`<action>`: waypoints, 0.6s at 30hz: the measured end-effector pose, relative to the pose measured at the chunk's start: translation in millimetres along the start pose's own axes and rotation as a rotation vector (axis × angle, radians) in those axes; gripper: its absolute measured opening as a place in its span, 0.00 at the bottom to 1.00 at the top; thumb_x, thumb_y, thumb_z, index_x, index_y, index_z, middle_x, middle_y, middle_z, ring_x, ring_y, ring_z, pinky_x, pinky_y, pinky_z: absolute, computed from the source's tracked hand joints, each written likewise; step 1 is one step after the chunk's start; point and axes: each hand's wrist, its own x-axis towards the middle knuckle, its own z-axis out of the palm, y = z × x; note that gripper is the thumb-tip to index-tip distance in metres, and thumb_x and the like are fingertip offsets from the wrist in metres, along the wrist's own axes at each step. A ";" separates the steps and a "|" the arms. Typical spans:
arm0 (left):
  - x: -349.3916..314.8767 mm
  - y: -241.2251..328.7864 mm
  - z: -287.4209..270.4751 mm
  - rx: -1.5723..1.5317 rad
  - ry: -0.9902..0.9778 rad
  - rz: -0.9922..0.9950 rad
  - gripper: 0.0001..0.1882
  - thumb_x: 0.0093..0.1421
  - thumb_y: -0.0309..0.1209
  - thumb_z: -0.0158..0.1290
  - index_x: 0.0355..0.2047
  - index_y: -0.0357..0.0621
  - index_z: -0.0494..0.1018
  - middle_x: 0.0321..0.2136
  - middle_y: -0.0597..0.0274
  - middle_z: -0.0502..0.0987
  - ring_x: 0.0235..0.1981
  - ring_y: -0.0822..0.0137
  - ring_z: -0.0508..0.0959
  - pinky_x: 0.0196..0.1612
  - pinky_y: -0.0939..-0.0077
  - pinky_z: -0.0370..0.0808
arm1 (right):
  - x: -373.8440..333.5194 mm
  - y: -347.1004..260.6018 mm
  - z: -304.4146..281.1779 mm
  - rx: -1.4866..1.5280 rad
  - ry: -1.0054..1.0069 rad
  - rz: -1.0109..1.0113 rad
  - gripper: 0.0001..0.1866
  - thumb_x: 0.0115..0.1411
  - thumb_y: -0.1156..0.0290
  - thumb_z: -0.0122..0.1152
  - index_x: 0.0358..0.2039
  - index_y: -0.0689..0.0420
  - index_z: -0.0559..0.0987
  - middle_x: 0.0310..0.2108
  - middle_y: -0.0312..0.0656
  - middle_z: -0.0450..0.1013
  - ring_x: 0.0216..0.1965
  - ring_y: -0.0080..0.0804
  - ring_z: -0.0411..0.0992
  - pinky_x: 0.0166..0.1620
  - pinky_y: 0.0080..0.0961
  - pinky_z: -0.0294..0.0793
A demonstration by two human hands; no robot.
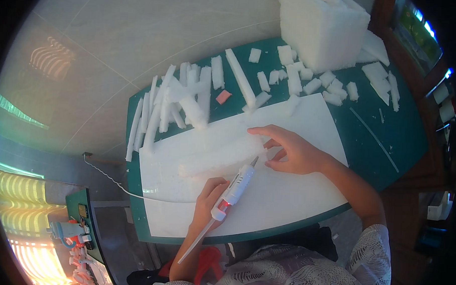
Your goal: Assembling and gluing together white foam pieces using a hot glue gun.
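My left hand (210,198) is wrapped round a white hot glue gun (239,184) with a red part near its rear. A long translucent glue stick (197,242) sticks out of its back end. The gun's nozzle points up and right, close to the right end of a long white foam bar (217,154) lying on a white board. At that end, the fingers of my right hand (300,152) are curled round the foam, thumb below and forefinger above. White foam on white board makes the piece's exact edges hard to see.
The white board (296,205) covers much of a green table (361,132). Foam strips (164,102) pile up at the back left, near a pink block (223,96). Small foam chunks (335,88) and a large foam block (324,33) stand behind. A white cord (116,183) crosses the left edge.
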 end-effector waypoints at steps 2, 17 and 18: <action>0.8 0.6 0.2 -0.002 0.000 -0.002 0.18 0.44 0.17 0.58 0.38 0.34 0.74 0.41 0.49 0.74 0.39 0.52 0.78 0.42 0.67 0.76 | -0.4 0.6 -0.1 -0.004 0.001 0.005 0.40 0.53 0.83 0.63 0.66 0.47 0.62 0.63 0.47 0.60 0.54 0.39 0.71 0.45 0.25 0.82; 0.9 0.9 -2.0 0.007 -0.001 -0.042 0.16 0.46 0.17 0.58 0.38 0.35 0.75 0.41 0.49 0.74 0.39 0.52 0.78 0.42 0.67 0.76 | 0.1 -0.7 -2.0 -0.012 -0.017 -0.001 0.41 0.53 0.83 0.63 0.67 0.47 0.60 0.62 0.48 0.60 0.54 0.39 0.71 0.44 0.25 0.82; 1.0 0.6 -1.7 0.004 -0.004 -0.047 0.16 0.46 0.17 0.58 0.38 0.35 0.75 0.41 0.49 0.74 0.39 0.52 0.78 0.42 0.67 0.76 | 0.0 -0.3 -2.1 -0.011 -0.016 -0.007 0.41 0.53 0.83 0.63 0.67 0.47 0.60 0.62 0.48 0.60 0.54 0.40 0.71 0.44 0.25 0.82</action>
